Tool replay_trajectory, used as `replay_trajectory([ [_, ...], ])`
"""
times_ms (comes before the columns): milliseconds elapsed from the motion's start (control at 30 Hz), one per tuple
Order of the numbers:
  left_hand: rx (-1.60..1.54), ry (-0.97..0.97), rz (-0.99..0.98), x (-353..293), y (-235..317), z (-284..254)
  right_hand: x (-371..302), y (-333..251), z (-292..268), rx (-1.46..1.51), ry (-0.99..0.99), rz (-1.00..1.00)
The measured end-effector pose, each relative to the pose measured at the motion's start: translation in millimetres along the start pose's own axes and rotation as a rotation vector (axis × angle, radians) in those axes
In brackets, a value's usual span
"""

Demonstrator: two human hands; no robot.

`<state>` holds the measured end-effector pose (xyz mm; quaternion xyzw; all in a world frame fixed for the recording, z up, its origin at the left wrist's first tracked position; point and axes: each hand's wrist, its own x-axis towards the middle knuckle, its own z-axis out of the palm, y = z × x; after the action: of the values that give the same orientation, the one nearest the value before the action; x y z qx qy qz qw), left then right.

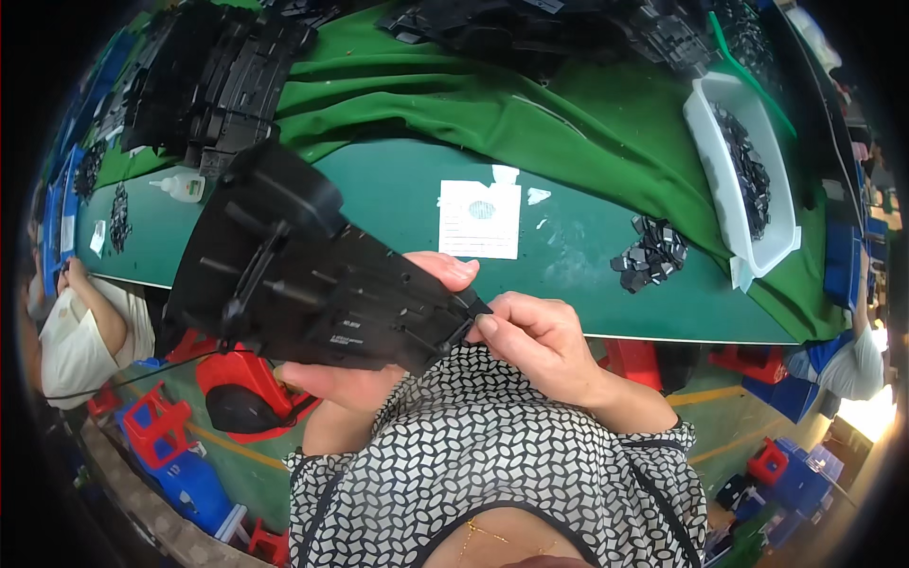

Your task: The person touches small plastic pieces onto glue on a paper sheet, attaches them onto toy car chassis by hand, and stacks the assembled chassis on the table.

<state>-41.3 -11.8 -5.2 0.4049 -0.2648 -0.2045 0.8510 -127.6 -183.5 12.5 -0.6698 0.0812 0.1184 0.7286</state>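
The person wore a top (502,445) in a dense black-and-white pattern of small interlocking shapes; a black trim (454,523) edged the rounded neckline, and dark piping (653,492) ran along the shoulder; the patterned sleeves (674,459) stopped short, leaving the forearms (636,405) bare. A thin gold-coloured necklace (471,526) lay below the neck, with a fine strand hanging down.

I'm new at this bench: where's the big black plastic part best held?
Probably across the narrower right half of the big black plastic part, from underneath, as the left hand does: it tapers there, so thumb and fingers reach opposite edges; the left end is wide and boxy.
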Motion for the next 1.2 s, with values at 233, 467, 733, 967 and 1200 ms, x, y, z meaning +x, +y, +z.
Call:
replay_trajectory([
  [233,-0.052,0.044,-0.001,0.6,-4.9,15.4,-2.8,2.7,-2.4,-0.028,0.030,-0.016],
  [467,0.012,0.059,-0.037,2.2,-0.7,19.5,-5.5,-0.1,1.3,0.035,0.080,-0.040],
  [733,-0.422,0.241,-0.129,17.2,8.5,3.6,-16.2,-10.5,-46.2,-0.449,0.156,-0.410],
  [967,-0.387,0.264,-0.151,14.4,10.7,-9.8,-24.0,-16.8,-132.6,-1.054,0.554,-0.293],
  [1200,-0.464,0.267,-0.163,15.0,4.2,-13.8,-15.9,-27.8,-138.1,-1.385,0.406,-0.352],
])
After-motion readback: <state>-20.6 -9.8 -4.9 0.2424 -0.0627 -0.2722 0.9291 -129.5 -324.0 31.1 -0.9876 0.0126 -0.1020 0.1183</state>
